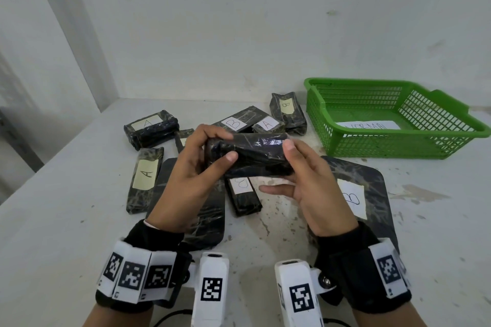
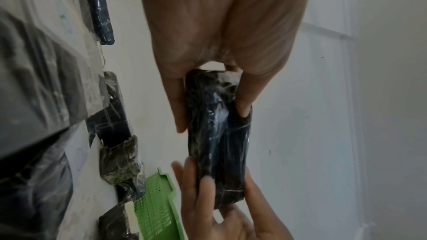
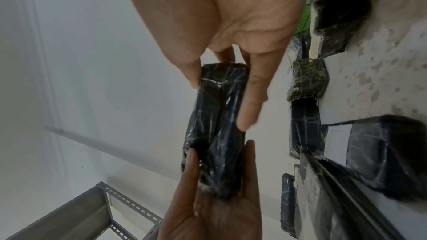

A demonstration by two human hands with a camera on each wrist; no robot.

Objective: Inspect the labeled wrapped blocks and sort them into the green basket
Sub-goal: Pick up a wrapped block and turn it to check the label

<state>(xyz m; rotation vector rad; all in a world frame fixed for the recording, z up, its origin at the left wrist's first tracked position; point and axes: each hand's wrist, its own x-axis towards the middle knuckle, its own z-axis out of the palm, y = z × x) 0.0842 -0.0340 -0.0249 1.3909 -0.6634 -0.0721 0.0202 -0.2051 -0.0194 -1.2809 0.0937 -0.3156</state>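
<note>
Wrapped block held lengthwise between both hands, raised off the table.

Left hand grips one end, thumb across the near face and fingers curled over the top; right hand pinches the other end between thumb and fingers, its lower fingers stretched loosely beneath. No label shows on the faces turned to the cameras; it is probably on a hidden side. Beyond and below the hands lie other labeled blocks, and the green basket sits beyond the right hand, well apart from it.
</note>
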